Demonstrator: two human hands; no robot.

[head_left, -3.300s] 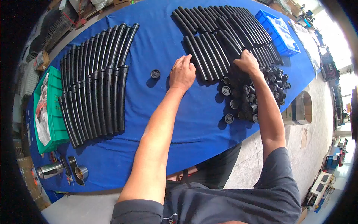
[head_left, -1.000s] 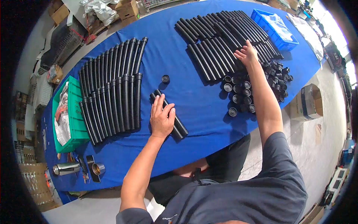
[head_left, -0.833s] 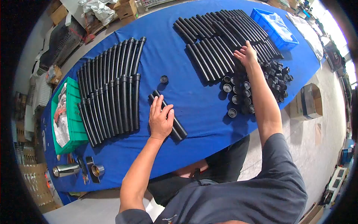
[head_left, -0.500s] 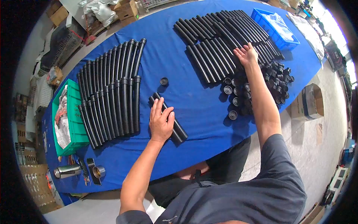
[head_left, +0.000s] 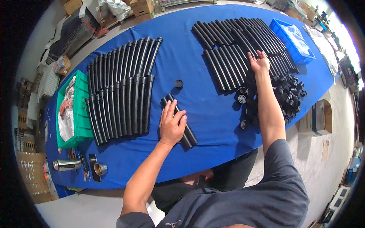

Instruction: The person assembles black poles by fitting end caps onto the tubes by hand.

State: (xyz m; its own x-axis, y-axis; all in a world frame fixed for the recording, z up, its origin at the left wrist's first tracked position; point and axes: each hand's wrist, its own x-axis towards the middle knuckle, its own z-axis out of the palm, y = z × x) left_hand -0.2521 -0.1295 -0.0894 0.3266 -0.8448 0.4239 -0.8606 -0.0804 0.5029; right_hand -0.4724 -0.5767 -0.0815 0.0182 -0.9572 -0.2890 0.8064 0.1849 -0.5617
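My left hand (head_left: pixel 172 123) rests on two short black tubes (head_left: pixel 189 133) lying side by side on the blue cloth, fingers spread over them. A single black cap (head_left: pixel 178 83) lies just above these tubes. My right hand (head_left: pixel 259 62), palm turned up and fingers apart, is over the lower edge of the rows of black tubes (head_left: pixel 224 66). Nothing shows in it. Beneath and beside my right forearm is a heap of black caps (head_left: pixel 287 93). Two rows of capped black tubes (head_left: pixel 123 108) lie to the left of my left hand.
A green crate (head_left: pixel 83 117) with a plastic bag stands at the left, a blue crate (head_left: pixel 306 57) at the upper right. A steel flask (head_left: pixel 67 164), a metal cup (head_left: pixel 100 169) and a phone-like object lie near the left front edge. An open cardboard box (head_left: pixel 321 117) is on the floor.
The view has shifted, so the table's contents appear further right. My left hand stays on the two tubes. My right hand is still palm up, now slightly lower against the tube rows.
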